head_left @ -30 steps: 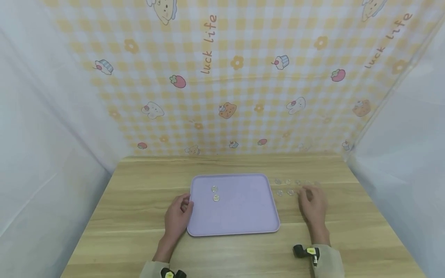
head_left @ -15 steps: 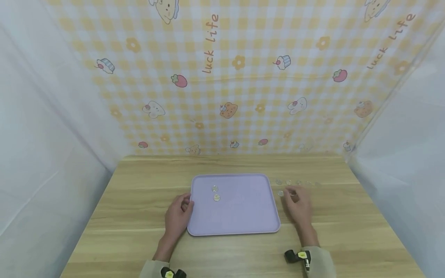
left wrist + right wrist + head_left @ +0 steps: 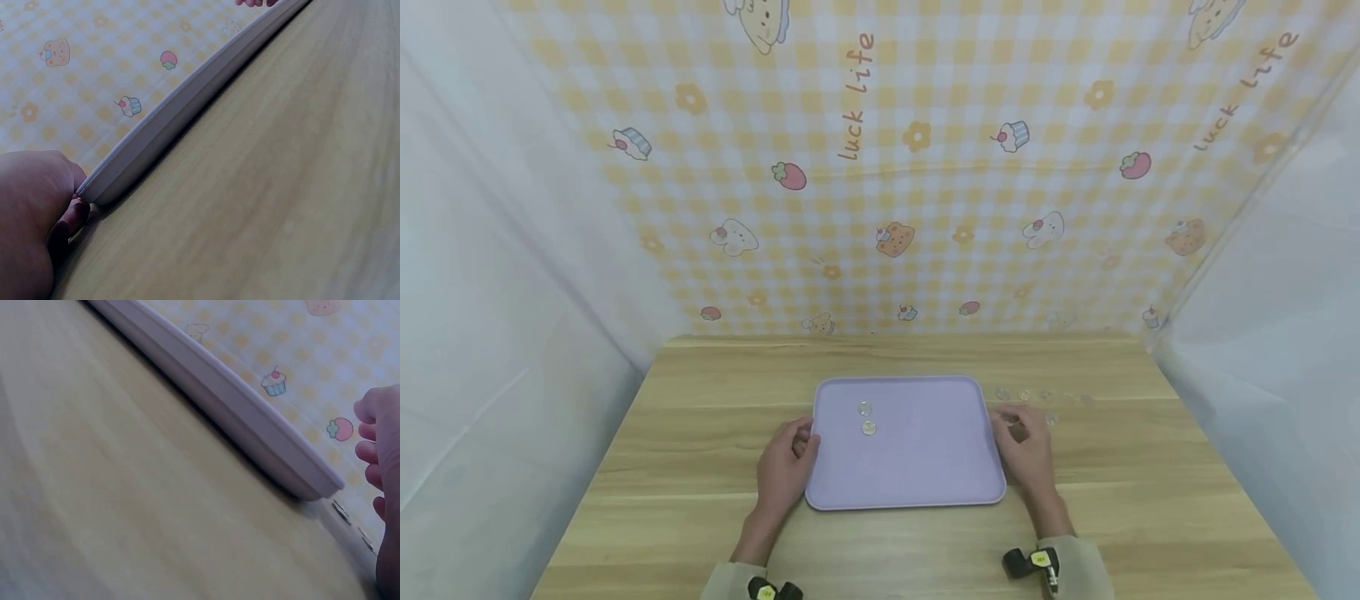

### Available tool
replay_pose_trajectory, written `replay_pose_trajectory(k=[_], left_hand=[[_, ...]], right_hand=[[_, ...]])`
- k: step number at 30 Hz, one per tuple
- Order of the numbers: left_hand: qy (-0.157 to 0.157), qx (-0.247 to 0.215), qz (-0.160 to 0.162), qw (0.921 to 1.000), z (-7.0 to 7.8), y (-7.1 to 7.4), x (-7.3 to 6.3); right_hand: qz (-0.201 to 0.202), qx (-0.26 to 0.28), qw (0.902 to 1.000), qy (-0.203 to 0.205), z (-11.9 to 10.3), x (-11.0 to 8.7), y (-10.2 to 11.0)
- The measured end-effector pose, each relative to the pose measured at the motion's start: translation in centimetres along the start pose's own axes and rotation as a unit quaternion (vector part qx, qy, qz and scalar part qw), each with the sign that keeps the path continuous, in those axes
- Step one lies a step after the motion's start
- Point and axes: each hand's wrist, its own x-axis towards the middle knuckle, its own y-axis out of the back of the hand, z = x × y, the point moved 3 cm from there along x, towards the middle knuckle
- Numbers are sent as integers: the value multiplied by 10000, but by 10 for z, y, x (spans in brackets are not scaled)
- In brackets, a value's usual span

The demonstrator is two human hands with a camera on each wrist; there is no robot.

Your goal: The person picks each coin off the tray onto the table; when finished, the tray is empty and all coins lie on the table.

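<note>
A light purple tray (image 3: 917, 467) lies on the wooden table. My left hand (image 3: 786, 467) grips its left edge, thumb at the rim; the left wrist view shows the left hand (image 3: 31, 212) with a finger tucked low beside the tray wall (image 3: 144, 144). Two small coins, a far coin (image 3: 865, 408) and a nearer coin (image 3: 868, 428), lie inside at the left. My right hand (image 3: 1026, 446) hovers by the tray's right edge, overlapping it in the head view. In the right wrist view the right hand (image 3: 384, 450) has loosely bent fingers and shows nothing held.
Several pale, shiny coins lie on the table right of the tray, among them one coin (image 3: 1025, 395) in the back row and one coin (image 3: 1051, 420) in front. Behind the table (image 3: 715, 467) hangs a yellow checked cloth (image 3: 940, 183); white sheets (image 3: 512, 292) flank it.
My right hand has moved left along the front coins to the tray's edge, uncovering one coin and covering others. The left hand and tray have stayed in place.
</note>
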Motion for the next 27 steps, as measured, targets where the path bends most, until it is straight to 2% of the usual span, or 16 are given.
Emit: replay_pose_trajectory(k=[2, 4, 10, 14, 20, 27], left_hand=[[-22, 10, 9, 10000, 0, 0, 0], [-38, 6, 25, 10000, 0, 0, -1], [-46, -26, 47, 10000, 2, 1, -1], [-43, -26, 34, 10000, 2, 1, 0], [-27, -68, 30, 10000, 2, 0, 0], [-28, -110, 72, 9999, 1, 0, 0]], right_hand=[[-1, 74, 10000, -19, -5, -3, -3], [-101, 128, 9998, 128, -11, -5, -8], [-282, -88, 9928, 1165, -20, -6, -21], [-268, -358, 9879, 1486, -21, -4, -25], [-512, -491, 9838, 1643, -28, 0, -31], [-848, -581, 9839, 1462, -44, 0, -47]])
